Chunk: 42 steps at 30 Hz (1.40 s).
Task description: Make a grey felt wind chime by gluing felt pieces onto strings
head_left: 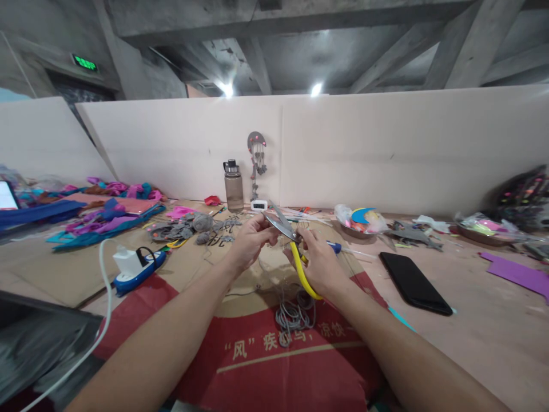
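Observation:
My right hand [318,260] grips a pair of scissors [305,273] with yellow handles, their blades parted and pointing up and to the left. Close beside the blades, my left hand [253,245] is closed in a pinch; what lies between its fingertips is too small to make out. Thin grey strands run down below both hands. A loose tangle of grey cord [295,313] lies on the red and brown cardboard [274,375] beneath them. Left of my hands is a pile of grey felt pieces [178,229] with a ball of grey yarn [203,222].
A black phone [415,283] lies at right. A blue and white power strip [139,272] with a white cable sits at left. Behind stand a water bottle [234,189] and a small digital clock [258,205]. A bagged bowl [360,222] and coloured felt [107,220] flank them.

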Motion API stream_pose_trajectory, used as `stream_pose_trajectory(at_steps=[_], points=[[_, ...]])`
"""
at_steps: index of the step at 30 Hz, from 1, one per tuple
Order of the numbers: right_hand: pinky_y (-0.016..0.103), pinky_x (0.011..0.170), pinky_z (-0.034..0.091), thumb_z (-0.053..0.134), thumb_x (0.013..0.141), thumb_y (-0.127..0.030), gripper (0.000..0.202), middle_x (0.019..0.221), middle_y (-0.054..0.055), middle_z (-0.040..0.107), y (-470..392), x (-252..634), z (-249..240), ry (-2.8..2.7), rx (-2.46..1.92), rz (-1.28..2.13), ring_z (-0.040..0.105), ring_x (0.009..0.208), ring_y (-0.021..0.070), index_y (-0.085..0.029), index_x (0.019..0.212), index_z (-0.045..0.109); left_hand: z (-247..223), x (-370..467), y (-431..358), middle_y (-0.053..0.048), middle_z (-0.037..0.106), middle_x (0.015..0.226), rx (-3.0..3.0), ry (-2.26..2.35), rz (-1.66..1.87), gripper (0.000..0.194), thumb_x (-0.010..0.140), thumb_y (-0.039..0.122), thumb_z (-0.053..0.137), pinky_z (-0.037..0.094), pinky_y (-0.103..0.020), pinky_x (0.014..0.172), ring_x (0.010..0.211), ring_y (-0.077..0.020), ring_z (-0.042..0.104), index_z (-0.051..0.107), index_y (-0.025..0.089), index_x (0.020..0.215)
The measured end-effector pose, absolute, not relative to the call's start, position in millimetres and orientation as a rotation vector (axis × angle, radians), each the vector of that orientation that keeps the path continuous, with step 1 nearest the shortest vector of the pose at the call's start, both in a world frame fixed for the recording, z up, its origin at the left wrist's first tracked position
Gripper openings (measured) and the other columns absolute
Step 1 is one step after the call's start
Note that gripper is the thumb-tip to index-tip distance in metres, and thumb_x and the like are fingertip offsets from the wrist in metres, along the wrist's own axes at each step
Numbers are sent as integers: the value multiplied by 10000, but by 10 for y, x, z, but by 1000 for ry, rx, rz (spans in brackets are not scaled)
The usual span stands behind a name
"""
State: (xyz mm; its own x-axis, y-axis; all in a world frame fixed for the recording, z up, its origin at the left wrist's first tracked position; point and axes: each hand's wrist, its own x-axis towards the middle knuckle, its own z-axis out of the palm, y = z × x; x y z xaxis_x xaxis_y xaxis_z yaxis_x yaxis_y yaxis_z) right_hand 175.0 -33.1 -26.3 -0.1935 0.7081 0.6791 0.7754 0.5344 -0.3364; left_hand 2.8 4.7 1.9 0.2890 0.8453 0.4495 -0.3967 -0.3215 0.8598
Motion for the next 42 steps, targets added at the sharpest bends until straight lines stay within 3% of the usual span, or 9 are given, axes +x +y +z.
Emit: stream_pose_trajectory(at_steps=[8, 18, 29, 36, 42], points=[[294, 595, 361, 520, 876, -475, 373, 894, 85, 577, -364, 1790, -209, -1967, -1315, -194, 529, 671, 190, -212, 1137, 561, 38, 32, 28, 22, 574, 653, 1393, 518, 1363, 151, 631, 162, 695, 343, -223, 540, 538, -66, 457, 611, 145, 755], [276, 608, 378, 556, 857, -426, 233, 713, 4, 557, -335, 1726, -227, -1909, -1145, 152, 482, 635, 156, -207, 934, 577, 16, 21, 78, 37, 541, 604, 1355, 602, 1335, 108, 635, 175, 680, 356, -215, 529, 515, -61, 457, 598, 143, 698], [283, 618, 385, 563, 848, -417, 232, 730, 21, 571, -376, 1723, -184, -1903, -1142, 93, 492, 656, 167, -199, 921, 588, 10, 40, 59, 33, 544, 569, 1319, 515, 1250, 109, 655, 181, 674, 338, -217, 516, 490, -66, 467, 589, 147, 713], [302, 662, 444, 568, 843, -445, 304, 817, 29, 635, -288, 1765, -252, -1759, -1094, 416, 569, 721, 183, -204, 1028, 580, -10, 29, 60, -35, 672, 736, 1372, 528, 1283, 186, 684, 236, 698, 390, -226, 547, 570, -98, 565, 562, 144, 772], [324, 739, 471, 584, 828, -431, 386, 930, 55, 613, -309, 1722, -212, -1806, -1078, 433, 561, 812, 191, -189, 1125, 539, 22, 33, 35, 0, 619, 659, 1393, 523, 1323, 174, 706, 259, 688, 362, -214, 519, 499, -64, 487, 567, 143, 752]])
